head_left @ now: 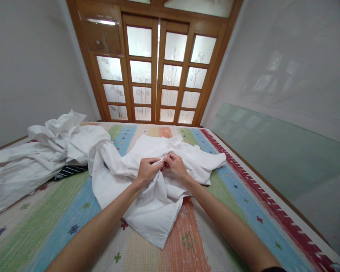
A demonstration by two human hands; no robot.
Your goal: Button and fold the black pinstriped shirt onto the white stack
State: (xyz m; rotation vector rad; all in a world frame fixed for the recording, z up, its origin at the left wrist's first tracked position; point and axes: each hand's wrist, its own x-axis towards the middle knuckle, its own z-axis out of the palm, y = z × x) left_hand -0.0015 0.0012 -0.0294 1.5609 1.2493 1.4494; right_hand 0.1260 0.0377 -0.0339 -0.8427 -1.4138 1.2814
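Observation:
A white shirt [155,211] lies spread and wrinkled in front of me, one sleeve reaching out to the right. My left hand [149,168] pinches the cloth near the shirt's middle. Close against it, my right hand [173,164] pinches the same spot, with the fingertips of both hands almost touching. Folds of fabric rise around the fingers, and the small detail between the fingertips is too small to make out. The shirt's lower corner points toward me.
On the left lies a heap of white cloth [59,143], with a dark striped piece of fabric [70,172] partly under it. A colourful striped cover [82,223] lies beneath everything. A greenish glass panel [272,147] leans along the right wall; wooden glazed doors [155,56] stand behind.

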